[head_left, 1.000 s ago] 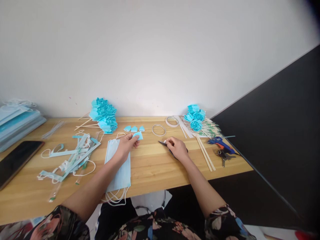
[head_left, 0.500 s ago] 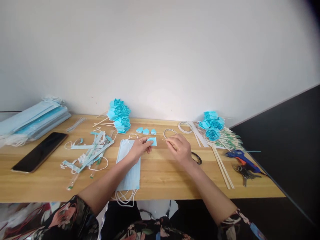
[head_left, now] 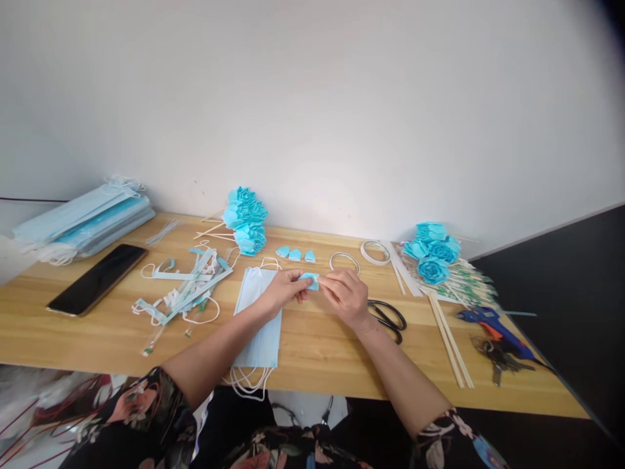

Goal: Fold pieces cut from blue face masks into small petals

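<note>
My left hand (head_left: pixel 289 286) pinches a small light-blue piece of mask fabric (head_left: pixel 308 281) between thumb and fingers. The fingers of my right hand (head_left: pixel 346 293) are closed on a thin stick whose tip is at the fabric's right edge; most of it is hidden by the fingers. Beneath my left wrist lie flat blue face masks (head_left: pixel 256 339) with white ear loops. Several cut blue petals (head_left: pixel 295 255) sit in a row just beyond my hands. Black-handled scissors (head_left: pixel 393 319) lie partly behind my right wrist.
Blue fabric flowers (head_left: pixel 245 218) stand at the back, with more flowers (head_left: pixel 433 254) on the right. Tape rolls (head_left: pixel 375 252), wooden sticks (head_left: pixel 452 345), a glue gun (head_left: pixel 500 332) and keys (head_left: pixel 499 358) are rightward. Mask scraps (head_left: pixel 188 286), a phone (head_left: pixel 97 280) and stacked masks (head_left: pixel 85 218) lie left.
My right hand has brought the thin stick leftward to the blue fabric's edge. The left hand keeps its pinch. The view has shifted slightly, and more of the scissors shows.
</note>
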Demonstrator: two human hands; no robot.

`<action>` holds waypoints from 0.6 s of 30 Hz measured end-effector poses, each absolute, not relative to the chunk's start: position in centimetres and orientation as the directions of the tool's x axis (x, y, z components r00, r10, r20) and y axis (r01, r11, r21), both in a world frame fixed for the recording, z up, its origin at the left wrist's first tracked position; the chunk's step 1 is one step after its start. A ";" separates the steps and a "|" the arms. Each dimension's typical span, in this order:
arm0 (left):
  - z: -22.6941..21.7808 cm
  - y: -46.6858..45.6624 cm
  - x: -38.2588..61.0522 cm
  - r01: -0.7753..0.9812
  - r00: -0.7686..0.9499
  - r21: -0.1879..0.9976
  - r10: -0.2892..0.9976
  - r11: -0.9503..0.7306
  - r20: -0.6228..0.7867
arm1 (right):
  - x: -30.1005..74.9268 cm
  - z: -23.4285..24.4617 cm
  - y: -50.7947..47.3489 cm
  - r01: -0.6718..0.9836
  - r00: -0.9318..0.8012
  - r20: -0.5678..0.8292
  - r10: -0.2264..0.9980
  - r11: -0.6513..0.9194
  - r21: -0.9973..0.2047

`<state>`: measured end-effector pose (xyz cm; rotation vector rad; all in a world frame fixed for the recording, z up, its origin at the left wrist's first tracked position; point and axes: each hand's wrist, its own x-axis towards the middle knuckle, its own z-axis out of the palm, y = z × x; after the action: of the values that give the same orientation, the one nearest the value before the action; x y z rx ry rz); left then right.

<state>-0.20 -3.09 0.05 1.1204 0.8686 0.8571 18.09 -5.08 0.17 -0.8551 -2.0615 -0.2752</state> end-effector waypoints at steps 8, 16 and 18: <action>-0.1 -3.1 -0.3 -0.129 0.427 0.969 0.893 0.212 -0.139 | 18.1 -0.1 -5.0 0.682 -0.415 0.775 0.478 0.726 -0.083; 0.3 -3.2 -0.3 -0.123 0.422 0.974 0.898 0.191 -0.123 | 18.0 -0.3 -5.0 0.679 -0.429 0.755 0.495 0.729 -0.091; 0.4 -3.2 -0.2 -0.123 0.422 0.973 0.897 0.197 -0.129 | 18.0 -0.3 -5.0 0.677 -0.427 0.753 0.501 0.729 -0.101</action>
<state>-0.24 -3.23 0.43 1.1430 0.8583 0.8524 18.04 -4.99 -0.27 -0.8885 -2.1149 -0.2760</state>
